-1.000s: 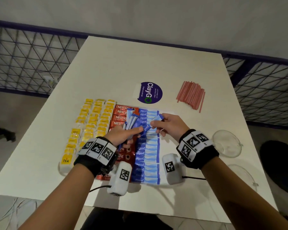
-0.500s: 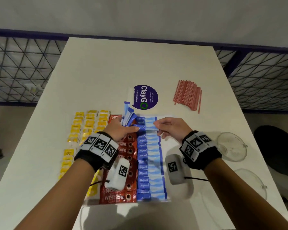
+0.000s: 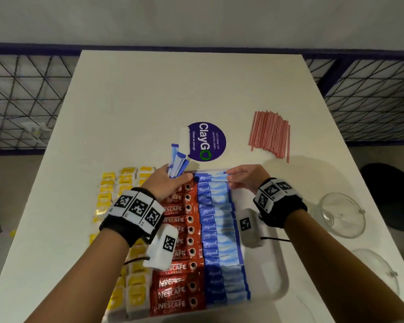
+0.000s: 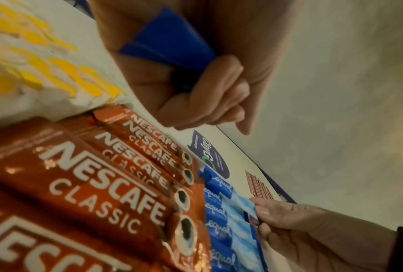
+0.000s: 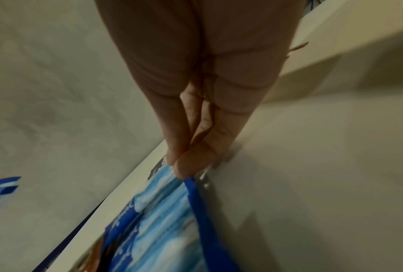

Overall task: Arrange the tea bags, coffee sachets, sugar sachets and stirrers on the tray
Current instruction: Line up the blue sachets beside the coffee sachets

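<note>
A white tray (image 3: 274, 273) carries rows of yellow tea bags (image 3: 106, 198), red coffee sachets (image 3: 180, 269) and blue sugar sachets (image 3: 219, 231). My left hand (image 3: 173, 176) grips a fanned bunch of blue sugar sachets (image 3: 177, 160) above the far end of the coffee row; its fingers curl round them (image 4: 167, 42). My right hand (image 3: 230, 178) pinches the right end of one sugar sachet (image 3: 211, 177) lying at the far end of the blue row, thumb and fingertips (image 5: 181, 165) closed on its edge. The red stirrers (image 3: 269, 134) lie in a loose pile on the table, far right.
A round purple sticker (image 3: 207, 142) sits on the table just beyond the tray. Two clear glass bowls (image 3: 341, 215) (image 3: 374, 273) stand right of the tray near the table edge. Dark wire mesh fencing (image 3: 23, 99) runs along both sides of the table.
My right hand drew one sugar sachet from the left hand's bunch and carried it to the far end of the blue row. Both hands moved away from me.
</note>
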`<state>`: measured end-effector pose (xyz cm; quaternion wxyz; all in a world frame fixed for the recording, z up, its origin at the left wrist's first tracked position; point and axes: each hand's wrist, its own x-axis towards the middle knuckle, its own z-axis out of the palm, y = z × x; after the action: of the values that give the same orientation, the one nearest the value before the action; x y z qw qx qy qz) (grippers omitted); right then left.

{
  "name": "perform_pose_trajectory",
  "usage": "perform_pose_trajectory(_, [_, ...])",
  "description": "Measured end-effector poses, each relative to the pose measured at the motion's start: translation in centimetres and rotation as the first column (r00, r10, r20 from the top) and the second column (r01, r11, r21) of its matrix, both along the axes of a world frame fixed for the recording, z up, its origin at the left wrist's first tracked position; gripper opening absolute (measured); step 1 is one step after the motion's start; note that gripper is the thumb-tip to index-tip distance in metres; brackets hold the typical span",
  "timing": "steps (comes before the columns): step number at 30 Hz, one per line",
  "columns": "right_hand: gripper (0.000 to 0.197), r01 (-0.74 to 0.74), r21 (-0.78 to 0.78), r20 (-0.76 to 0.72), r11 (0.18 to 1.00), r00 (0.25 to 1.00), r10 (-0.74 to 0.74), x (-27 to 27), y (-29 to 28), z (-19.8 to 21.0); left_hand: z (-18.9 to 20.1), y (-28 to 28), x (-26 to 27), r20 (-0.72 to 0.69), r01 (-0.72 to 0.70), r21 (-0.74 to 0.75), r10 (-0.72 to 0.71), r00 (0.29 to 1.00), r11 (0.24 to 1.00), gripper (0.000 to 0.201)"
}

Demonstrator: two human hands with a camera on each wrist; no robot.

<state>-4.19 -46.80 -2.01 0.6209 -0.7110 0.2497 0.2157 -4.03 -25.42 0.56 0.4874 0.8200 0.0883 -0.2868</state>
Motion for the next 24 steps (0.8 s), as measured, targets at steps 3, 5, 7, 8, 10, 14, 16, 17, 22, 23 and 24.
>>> perform_pose_trajectory(3, [0.027, -0.013, -0.028, -0.004, 1.000, 1.000, 0.013, 0.49, -0.05, -0.37, 0.04, 0.17, 0.04, -0.010, -0.010, -0.014, 0.010, 1.000, 1.000, 0.023])
perform_pose_trajectory(5, [0.025, -0.032, -0.061, 0.003, 0.998, 0.999, 0.033, 0.64, -0.19, -0.42, 0.20, 0.18, -0.06, -0.008, -0.014, -0.041, 0.014, 1.000, 0.999, 0.023])
perform_pose_trajectory(7, [0.021, -0.043, -0.080, 0.012, 0.996, 0.999, 0.044, 0.76, -0.29, -0.42, 0.28, 0.16, -0.09, -0.008, -0.018, -0.050, 0.018, 1.000, 0.999, 0.024])
perform_pose_trajectory(8, [0.016, -0.053, -0.090, 0.012, 0.995, 0.998, 0.054, 0.80, -0.28, -0.38, 0.28, 0.12, -0.11, -0.012, -0.021, -0.048, 0.021, 1.000, 0.999, 0.024])
perform_pose_trajectory(10, [0.010, -0.068, -0.123, 0.006, 0.990, 0.998, 0.070, 0.86, -0.27, -0.30, 0.20, 0.04, -0.14, -0.028, -0.033, -0.055, 0.031, 0.999, 0.998, 0.022])
perform_pose_trajectory(14, [0.017, -0.067, -0.178, 0.030, 0.982, 0.997, 0.074, 0.86, -0.29, -0.49, 0.04, -0.02, -0.19, -0.069, -0.062, -0.081, 0.056, 0.996, 0.995, 0.020])
perform_pose_trajectory(16, [0.018, -0.076, -0.222, 0.052, 0.972, 0.995, 0.090, 0.89, -0.26, -0.71, 0.02, 0.03, -0.18, -0.073, -0.060, -0.081, 0.054, 0.996, 0.995, 0.020])
perform_pose_trajectory(17, [0.018, -0.081, -0.235, 0.060, 0.969, 0.993, 0.097, 0.93, -0.25, -0.83, 0.00, 0.06, -0.18, -0.073, -0.056, -0.077, 0.051, 0.996, 0.995, 0.020])
perform_pose_trajectory(22, [0.019, -0.098, -0.241, 0.056, 0.965, 0.992, 0.115, 1.10, -0.18, -1.07, -0.12, 0.18, -0.13, -0.092, -0.059, -0.069, 0.052, 0.994, 0.996, 0.020])
perform_pose_trajectory(23, [0.019, -0.102, -0.249, 0.054, 0.963, 0.991, 0.119, 1.13, -0.25, -1.08, -0.09, 0.18, -0.09, -0.102, -0.059, -0.073, 0.051, 0.993, 0.996, 0.020])
perform_pose_trajectory(24, [0.019, -0.101, -0.259, 0.056, 0.961, 0.991, 0.119, 1.15, -0.31, -1.01, -0.02, 0.18, -0.06, -0.111, -0.059, -0.081, 0.050, 0.993, 0.995, 0.021])
